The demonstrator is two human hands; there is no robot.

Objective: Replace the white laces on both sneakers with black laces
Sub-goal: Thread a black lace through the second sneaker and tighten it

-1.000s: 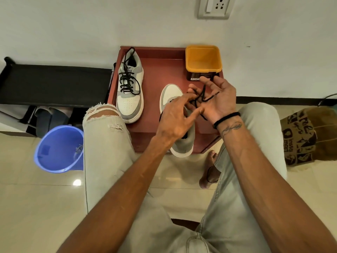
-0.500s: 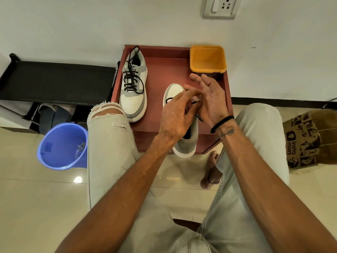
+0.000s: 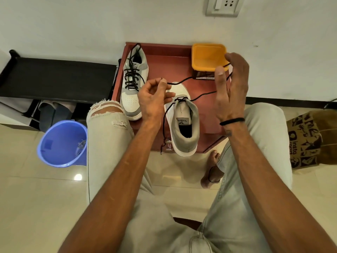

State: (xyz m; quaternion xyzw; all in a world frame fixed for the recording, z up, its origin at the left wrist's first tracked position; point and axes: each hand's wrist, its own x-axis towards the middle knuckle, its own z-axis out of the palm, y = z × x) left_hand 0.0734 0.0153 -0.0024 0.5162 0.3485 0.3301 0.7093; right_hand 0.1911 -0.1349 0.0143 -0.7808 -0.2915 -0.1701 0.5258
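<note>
Currently, the square orange plastic container (image 3: 207,56) stands at the far right corner of the reddish-brown wooden stool (image 3: 171,59); its contents cannot be made out. A round blue plastic bucket (image 3: 62,143) sits on the floor to the left, with a small pale item inside that is too unclear to identify.

The left hand (image 3: 153,95) pinches one end of the black shoelace (image 3: 184,80) between thumb and forefinger, the other fingers loosely curled. The right hand (image 3: 231,88) is raised beside the orange container with fingers nearly straight; the lace loops behind them, and whether they grip it cannot be told. The hands are well apart, and the lace spans between them.

The lace runs through the front eyelets of the near grey-and-white sneaker (image 3: 182,121), which lies on the stool with its heel over the near edge. One lace end hangs down over the left side of that sneaker. The far grey-and-white sneaker (image 3: 134,79), fully laced in black, lies at the stool's left side.

A brown printed paper bag (image 3: 308,139) is cut off at the right edge.
</note>
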